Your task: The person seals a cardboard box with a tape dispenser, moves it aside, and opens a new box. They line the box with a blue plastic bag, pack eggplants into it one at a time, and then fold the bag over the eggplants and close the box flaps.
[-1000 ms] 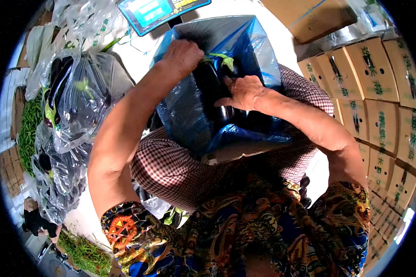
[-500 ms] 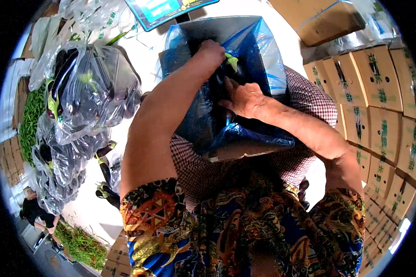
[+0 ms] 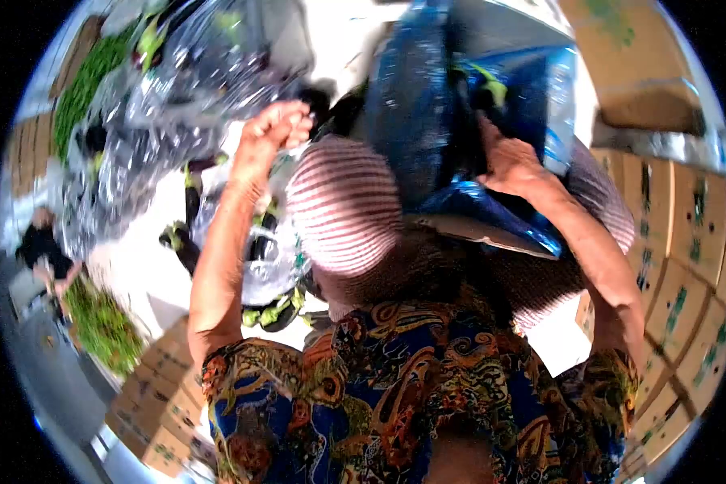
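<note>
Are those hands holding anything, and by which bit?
Can't tell: the left hand is curled but blurred; the right hand is by an eggplant, its grip unclear.

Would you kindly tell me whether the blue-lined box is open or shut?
The box is open: nothing covers its top, a green eggplant cap shows inside, and the right hand reaches in.

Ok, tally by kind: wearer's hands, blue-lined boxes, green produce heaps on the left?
Hands: 2 (left hand, right hand)
Blue-lined box: 1
Green heaps: 2 (upper heap, lower heap)
Total: 5
</note>
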Action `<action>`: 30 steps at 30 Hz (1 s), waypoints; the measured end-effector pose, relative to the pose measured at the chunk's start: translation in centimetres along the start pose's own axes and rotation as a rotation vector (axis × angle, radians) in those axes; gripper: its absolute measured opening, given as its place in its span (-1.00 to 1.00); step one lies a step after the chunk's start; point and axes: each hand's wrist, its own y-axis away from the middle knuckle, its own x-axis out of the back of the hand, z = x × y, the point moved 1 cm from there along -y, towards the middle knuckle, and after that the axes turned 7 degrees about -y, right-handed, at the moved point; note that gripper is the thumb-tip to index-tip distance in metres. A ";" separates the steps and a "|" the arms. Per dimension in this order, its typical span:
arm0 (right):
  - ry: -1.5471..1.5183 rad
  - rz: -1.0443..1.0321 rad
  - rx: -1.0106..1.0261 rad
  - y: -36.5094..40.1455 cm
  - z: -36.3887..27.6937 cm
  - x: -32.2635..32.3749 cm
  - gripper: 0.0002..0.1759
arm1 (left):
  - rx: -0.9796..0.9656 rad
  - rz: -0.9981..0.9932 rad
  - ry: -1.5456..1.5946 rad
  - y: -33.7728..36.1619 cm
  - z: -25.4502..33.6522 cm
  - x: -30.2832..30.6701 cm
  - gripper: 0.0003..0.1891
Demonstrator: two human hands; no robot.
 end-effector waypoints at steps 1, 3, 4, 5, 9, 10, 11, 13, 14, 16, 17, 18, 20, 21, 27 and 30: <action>0.041 -0.001 0.028 0.2 -0.2 0.0 0.24 | 0.085 0.107 0.178 1.8 -4.8 1.9 -0.79; -0.030 -0.079 -0.081 0.0 -1.2 0.6 0.27 | 0.186 0.331 0.206 5.9 -13.2 4.4 -0.87; 0.041 -0.035 -0.028 0.1 -1.1 0.2 0.26 | 0.349 0.481 0.215 8.3 -16.4 5.0 -0.84; 0.108 0.013 0.014 0.1 -1.2 0.0 0.26 | 0.421 0.388 0.031 10.5 -20.0 6.2 -0.84; 0.312 0.067 0.014 -0.7 -0.9 -1.0 0.23 | 0.469 0.468 -0.867 18.4 -30.3 9.6 -0.69; 0.321 0.036 -0.041 -0.6 -1.0 -0.9 0.22 | 0.620 0.431 -1.034 19.6 -34.5 11.3 -0.67; 0.328 0.005 -0.098 -0.5 -1.1 -0.7 0.22 | 0.771 0.383 -1.199 20.4 -37.6 12.8 -0.66; 0.419 -0.001 -0.054 0.0 -0.6 0.6 0.20 | 0.918 0.406 -1.000 22.9 -33.8 12.5 -0.62; 0.399 -0.034 -0.055 0.0 -0.3 0.9 0.19 | 0.977 0.475 -0.972 23.1 -34.6 13.0 -0.61; 0.342 -0.044 -0.054 0.4 -0.4 1.4 0.17 | 0.922 0.220 -1.103 22.2 -33.7 12.8 -0.61; 0.312 -0.022 -0.051 0.4 -0.3 0.9 0.16 | 0.791 -0.107 -1.234 21.5 -33.6 12.5 -0.62; 0.284 0.000 -0.047 0.5 -0.3 0.6 0.15 | 0.638 -0.433 -1.336 20.4 -31.5 11.3 -0.62; 0.271 -0.002 -0.008 1.0 -0.3 0.2 0.12 | 0.707 -0.198 -1.329 18.0 -21.5 6.7 -0.71; 0.263 0.001 0.010 1.2 -0.1 0.0 0.11 | 0.667 -0.159 -1.407 17.1 -18.4 6.0 -0.74; 0.144 0.008 -0.061 1.5 0.9 -1.1 0.18 | 0.395 0.310 -1.596 12.9 -11.9 7.2 -0.88; 0.142 -0.090 -0.151 2.1 -0.8 0.2 0.02 | 0.091 0.386 -1.313 10.5 -14.3 7.6 -0.83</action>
